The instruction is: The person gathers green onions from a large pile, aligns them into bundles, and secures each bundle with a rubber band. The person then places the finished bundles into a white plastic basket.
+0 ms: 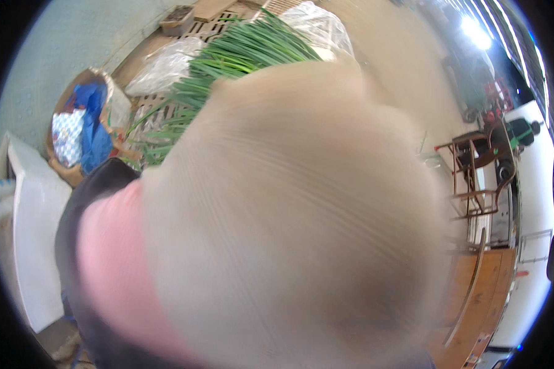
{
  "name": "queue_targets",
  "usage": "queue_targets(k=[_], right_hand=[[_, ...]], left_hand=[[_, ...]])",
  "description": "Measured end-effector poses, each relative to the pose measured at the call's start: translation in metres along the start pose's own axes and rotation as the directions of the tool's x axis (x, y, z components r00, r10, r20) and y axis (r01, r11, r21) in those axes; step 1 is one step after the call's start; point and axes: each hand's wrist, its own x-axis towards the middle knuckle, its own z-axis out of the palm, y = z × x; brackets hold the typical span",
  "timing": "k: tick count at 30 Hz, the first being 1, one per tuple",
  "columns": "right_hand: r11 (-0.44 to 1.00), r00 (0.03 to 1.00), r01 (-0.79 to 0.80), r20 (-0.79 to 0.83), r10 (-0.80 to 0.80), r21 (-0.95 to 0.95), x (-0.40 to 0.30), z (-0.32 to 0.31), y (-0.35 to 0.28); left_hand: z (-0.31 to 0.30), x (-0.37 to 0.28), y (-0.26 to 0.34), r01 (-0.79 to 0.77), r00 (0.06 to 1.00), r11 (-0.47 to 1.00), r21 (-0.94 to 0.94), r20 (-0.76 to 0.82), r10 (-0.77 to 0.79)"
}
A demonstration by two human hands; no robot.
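Observation:
A blurred hand in a pale knitted glove fills the middle of the view, very close to the camera. It appears to be my left hand, since a pink cuff or sleeve joins it from the left. Its fingers cannot be made out, so whether it grips anything is unclear. My right hand is out of view. Behind the glove lies a heap of long green leafy stalks, like leeks or scallions, partly hidden. Dark clothing shows at the lower left.
Left stands a round basket holding blue and checked plastic. A white box is below it. Clear plastic bags flank the stalks, over slatted racks. Far right are a wooden chair and a wooden cabinet.

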Motion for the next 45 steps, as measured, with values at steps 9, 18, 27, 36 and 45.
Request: queue_targets(k=[9,18,27,36,45], right_hand=[[0.829,0.868,0.496,0.181,-0.463,-0.258,0.056,0.039,-0.086],[0.783,0.815,0.568,0.302,-0.495,-0.251,0.070,0.079,-0.069],[0.737,0.842,0.531,0.161,-0.515,-0.418,0.133,0.052,-0.096],[0.650,0.832,0.549,0.423,-0.360,-0.526,0.229,0.083,-0.083],[0.924,0.825,0.373,0.486,-0.289,-0.085,0.232,0.080,-0.081]], left_hand=[[0.045,0.075,0.015,-0.170,0.911,0.959,-0.227,0.334,0.241],[0.074,0.090,0.002,-0.088,0.843,0.940,-0.331,0.478,0.248],[0.145,0.021,-0.035,0.376,0.840,0.892,-0.251,0.499,-0.214],[0.178,-0.066,-0.037,0.756,0.598,0.635,-0.161,0.565,-0.568],[0.208,-0.070,-0.047,0.721,0.607,0.672,-0.168,0.620,-0.497]])
